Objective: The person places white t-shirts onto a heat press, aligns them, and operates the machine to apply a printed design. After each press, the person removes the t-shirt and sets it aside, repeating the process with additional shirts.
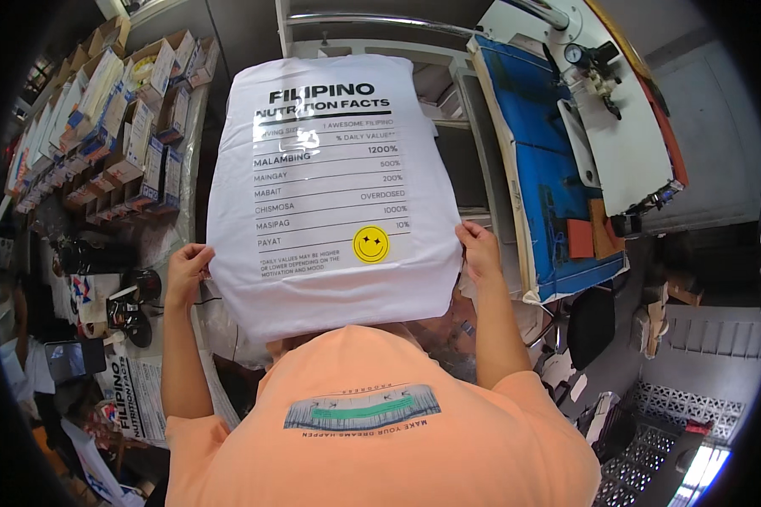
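White shirt: 12 o'clock, long axis 12-to-6
Left hand: pinched on shirt's 8 o'clock edge
Right hand: pinched on 4 o'clock edge
Nearer hand: neither

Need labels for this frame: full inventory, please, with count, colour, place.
White garment: one, white with black print, centre, between the hands
Smiley print: one, yellow, low on the garment's print
Cartons: many, mostly white, brown and blue, upper left
Printed sheet: at least one, white with black lettering, lower left
Metal rail: one, silver, top centre
Blue board: one, blue, right of garment
Reddish block: one, on the board's near end
Gauge: one, dark, upper right
Other clutter: uncounted, mixed, both sides
Worn top: one, peach, bottom centre
Left hand: one, bare, pinching garment's left edge
Right hand: one, bare, pinching its right edge
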A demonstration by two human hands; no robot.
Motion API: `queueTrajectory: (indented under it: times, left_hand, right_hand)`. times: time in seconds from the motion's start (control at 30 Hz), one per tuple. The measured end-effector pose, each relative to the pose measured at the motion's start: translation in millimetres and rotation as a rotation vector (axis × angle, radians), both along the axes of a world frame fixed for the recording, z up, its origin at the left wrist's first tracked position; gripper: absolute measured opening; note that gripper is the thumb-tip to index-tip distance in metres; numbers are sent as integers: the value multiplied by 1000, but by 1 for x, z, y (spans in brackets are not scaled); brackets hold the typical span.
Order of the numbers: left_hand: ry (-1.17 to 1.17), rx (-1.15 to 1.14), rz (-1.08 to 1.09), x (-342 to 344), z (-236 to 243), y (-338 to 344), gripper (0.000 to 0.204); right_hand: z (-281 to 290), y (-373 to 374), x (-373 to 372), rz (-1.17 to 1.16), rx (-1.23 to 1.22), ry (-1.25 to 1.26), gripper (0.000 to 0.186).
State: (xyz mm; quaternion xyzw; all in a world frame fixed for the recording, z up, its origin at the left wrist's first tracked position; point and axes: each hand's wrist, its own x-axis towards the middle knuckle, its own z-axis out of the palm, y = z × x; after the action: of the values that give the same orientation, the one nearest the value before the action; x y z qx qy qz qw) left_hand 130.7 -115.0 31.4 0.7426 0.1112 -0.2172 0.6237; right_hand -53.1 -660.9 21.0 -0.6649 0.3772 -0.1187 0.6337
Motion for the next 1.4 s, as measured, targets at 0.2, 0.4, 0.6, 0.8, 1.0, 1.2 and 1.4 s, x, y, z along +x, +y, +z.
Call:
queueTrajectory:
  times: [0.2,0.4,0.6,0.8,1.0,1.2,1.4]
  left_hand:
    - [-1012,535,-178,-47,35,-68,20]
    - [-1108,502,-302,-78,21,-96,18]
    - [-1120,492,-234,-85,13,-93,19]
    - [-1153,470,-236,-83,11,-98,17]
    - [-1193,500,-234,-89,17,-98,18]
    - [-1138,537,-241,-86,23,-100,21]
    - [-1092,653,-295,-75,34,-96,15]
  right_hand:
    - [38,64,-12,340,-1222,-125,27]
    - [37,111,-28,517,-1193,-182,31]
    - [109,64,-39,131,-1462,-75,27]
    - [195,-146,-102,-389,-1605,324,49]
    - [222,-160,-86,-164,-1362,632,55]
    - [211,-97,-72,-251,-1390,364,58]
    - [198,9,-49,-76,-1206,-96,50]
